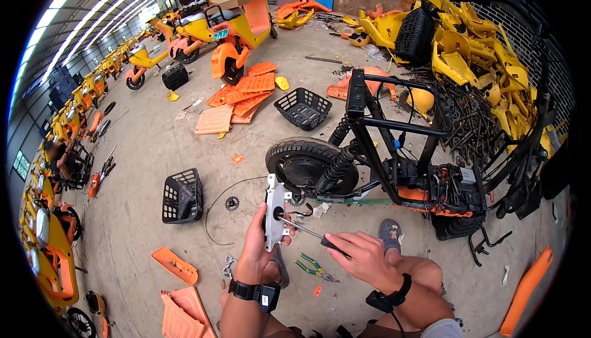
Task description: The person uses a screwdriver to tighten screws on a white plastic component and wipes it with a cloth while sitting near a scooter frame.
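My left hand [253, 239] is closed around a pale grey flat metal part [271, 233] with mounting tabs and a dark round centre, held upright in front of me. A short black cable comes off its right side. In my right hand [363, 257] is a screwdriver [306, 229], gripped by its black handle. Its tip reaches the dark centre of the part; whether it sits in a screw is too small to tell. Below, between my feet, green-handled pliers [317, 269] lie on the concrete floor.
A stripped black scooter frame [400, 125] with a rear wheel [311, 169] stands ahead to the right. Black baskets [183, 196], a sprocket [232, 203] and orange panels [245, 95] lie around. Yellow panels [458, 61] are heaped at far right. A person [63, 159] sits far left.
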`<state>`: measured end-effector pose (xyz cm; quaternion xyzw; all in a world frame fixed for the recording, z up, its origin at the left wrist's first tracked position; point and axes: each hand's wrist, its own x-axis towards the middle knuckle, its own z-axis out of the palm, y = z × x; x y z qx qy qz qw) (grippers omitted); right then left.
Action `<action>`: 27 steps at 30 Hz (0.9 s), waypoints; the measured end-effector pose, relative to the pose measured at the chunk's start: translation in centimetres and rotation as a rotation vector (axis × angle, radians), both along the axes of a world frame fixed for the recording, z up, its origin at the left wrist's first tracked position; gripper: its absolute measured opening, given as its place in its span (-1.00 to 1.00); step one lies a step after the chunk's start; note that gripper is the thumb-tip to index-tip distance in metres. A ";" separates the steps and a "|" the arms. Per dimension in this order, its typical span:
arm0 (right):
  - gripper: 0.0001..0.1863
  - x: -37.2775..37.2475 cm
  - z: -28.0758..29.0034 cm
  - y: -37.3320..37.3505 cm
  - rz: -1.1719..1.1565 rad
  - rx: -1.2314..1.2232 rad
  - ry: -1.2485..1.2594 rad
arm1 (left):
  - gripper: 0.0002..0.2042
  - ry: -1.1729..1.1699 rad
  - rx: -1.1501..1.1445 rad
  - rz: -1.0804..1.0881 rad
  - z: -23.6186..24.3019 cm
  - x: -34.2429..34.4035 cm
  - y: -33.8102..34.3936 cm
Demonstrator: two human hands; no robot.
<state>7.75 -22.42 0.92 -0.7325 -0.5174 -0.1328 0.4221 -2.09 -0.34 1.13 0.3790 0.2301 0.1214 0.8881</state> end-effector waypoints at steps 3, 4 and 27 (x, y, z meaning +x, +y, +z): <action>-0.63 0.0 0.1 0.0 0.002 -0.003 -0.001 | -0.46 -0.006 -0.008 0.003 -0.2 0.0 0.1; -0.64 0.0 0.1 0.0 0.002 -0.002 -0.006 | -0.46 -0.005 -0.007 0.005 -0.2 0.0 0.1; -0.60 -0.8 -0.4 0.5 -0.013 -0.057 -0.148 | -0.43 0.134 0.145 0.043 -1.3 -0.5 0.7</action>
